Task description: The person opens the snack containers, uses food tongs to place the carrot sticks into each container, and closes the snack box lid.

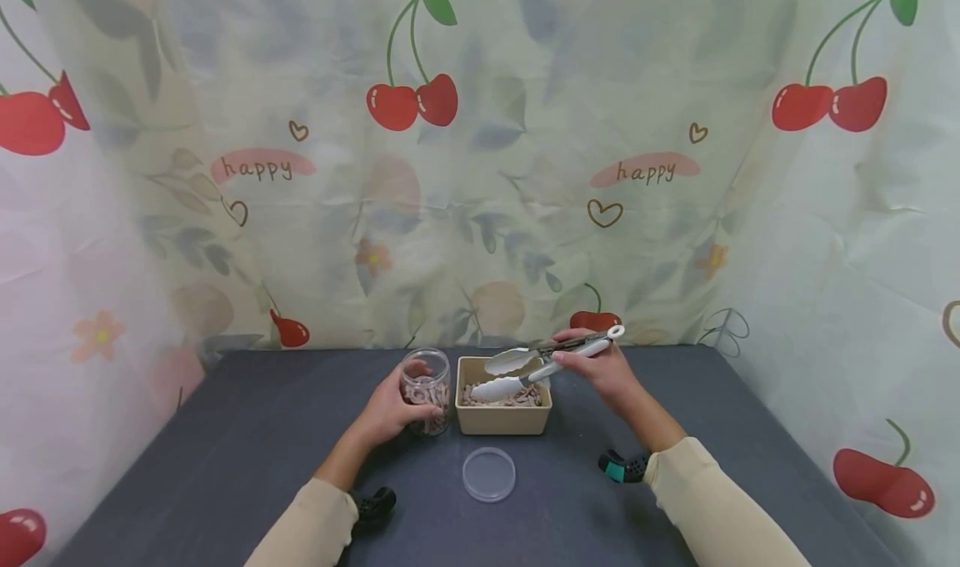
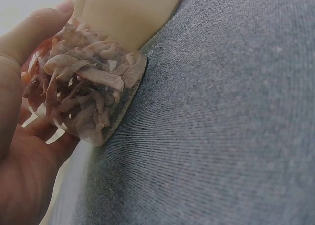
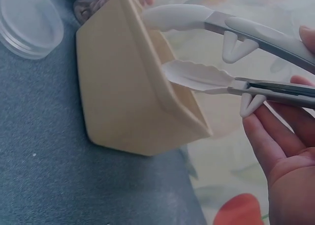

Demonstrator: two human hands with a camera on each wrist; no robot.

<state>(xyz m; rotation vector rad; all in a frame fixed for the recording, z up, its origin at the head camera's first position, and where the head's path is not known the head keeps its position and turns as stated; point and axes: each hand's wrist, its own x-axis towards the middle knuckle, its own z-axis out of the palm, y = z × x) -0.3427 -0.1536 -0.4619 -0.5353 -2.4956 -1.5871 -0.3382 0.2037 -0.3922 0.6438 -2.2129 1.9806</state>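
My left hand (image 1: 390, 408) grips a clear jar (image 1: 426, 367) that stands on the table, thumb on one side and fingers round the other. Pale brownish dried strips (image 2: 83, 82) fill its lower part. Right beside the jar is a beige rectangular box (image 1: 502, 421) with more such strips (image 1: 525, 398) inside. In my right hand (image 1: 600, 371) is a pair of tongs (image 1: 577, 354) with white scalloped tips. The tongs' arms are spread apart, and their tips hang over the box's opening with nothing between them. The right wrist view shows the thumb and fingers on opposite arms of the tongs (image 3: 280, 43).
A round translucent lid (image 1: 489, 474) lies on the dark table (image 1: 555, 517) in front of the box. Patterned curtains (image 1: 480, 217) enclose the back and both sides of the table. Black wrist devices (image 1: 622, 467) sit below each forearm.
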